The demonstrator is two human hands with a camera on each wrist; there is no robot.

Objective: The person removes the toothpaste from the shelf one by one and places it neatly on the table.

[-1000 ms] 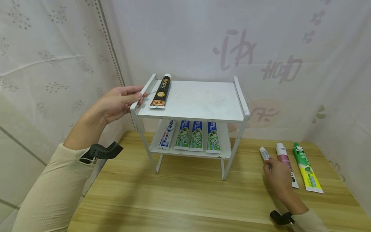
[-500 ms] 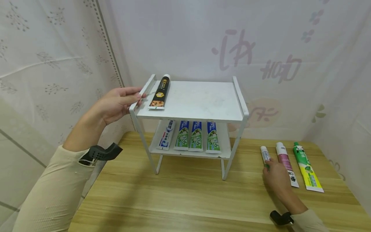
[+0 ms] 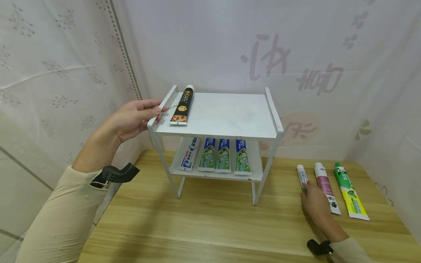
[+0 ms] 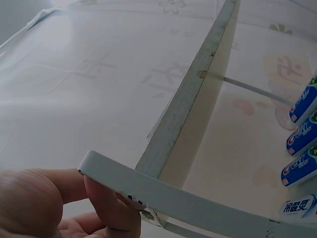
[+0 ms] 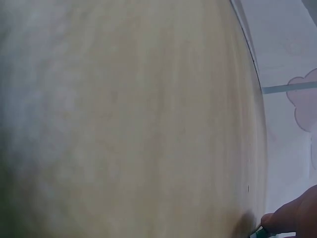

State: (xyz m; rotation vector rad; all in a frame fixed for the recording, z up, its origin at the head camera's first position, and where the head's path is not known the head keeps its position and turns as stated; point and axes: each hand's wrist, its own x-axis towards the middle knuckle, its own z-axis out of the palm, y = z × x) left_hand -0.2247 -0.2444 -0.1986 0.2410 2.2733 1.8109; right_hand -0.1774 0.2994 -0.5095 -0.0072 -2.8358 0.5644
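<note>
My left hand [image 3: 133,118] grips the left top rail of a white two-tier rack [image 3: 230,113], thumb on the inner side. The left wrist view shows curled fingers [image 4: 111,206] at the rail's end. A black toothpaste tube [image 3: 182,106] lies on the upper shelf beside that rail. At the table's right, my right hand [image 3: 315,202] pinches a small white-capped toothpaste tube [image 3: 302,174]; the hand hides its lower end. Only the thumb side of that hand and a green bit of the tube [image 5: 260,232] show in the right wrist view.
Right of the small tube lie a white-and-purple toothpaste tube [image 3: 323,182] and a green-and-yellow one [image 3: 351,193]. Several toothpaste tubes [image 3: 223,157] line the lower shelf. The wooden table [image 3: 204,223] meets a printed cloth [image 3: 210,47] behind the rack.
The small tube and my right hand have shifted very slightly to the right. My left hand stays on the rail, and the rack has not moved.
</note>
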